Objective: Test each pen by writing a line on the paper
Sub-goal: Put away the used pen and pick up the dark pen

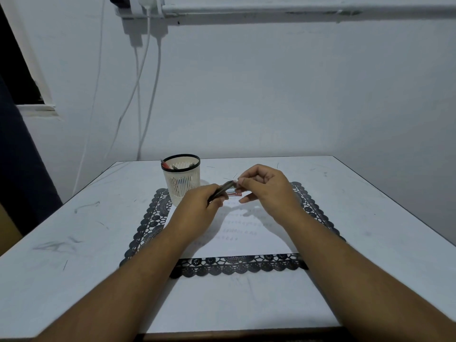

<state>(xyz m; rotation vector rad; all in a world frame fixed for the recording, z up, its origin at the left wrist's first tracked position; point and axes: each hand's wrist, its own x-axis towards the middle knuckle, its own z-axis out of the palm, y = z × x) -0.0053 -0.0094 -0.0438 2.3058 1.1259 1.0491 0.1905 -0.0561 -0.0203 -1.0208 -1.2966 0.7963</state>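
Both hands grip one pen above the paper; pull its cap straight off.

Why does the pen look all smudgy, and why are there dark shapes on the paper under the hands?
In the head view, the pen is smeared by motion blur between the left hand and the right hand; the dark shapes on the paper are the hands' shadows, cast by light from above; the wide lens bends the table edges outward.
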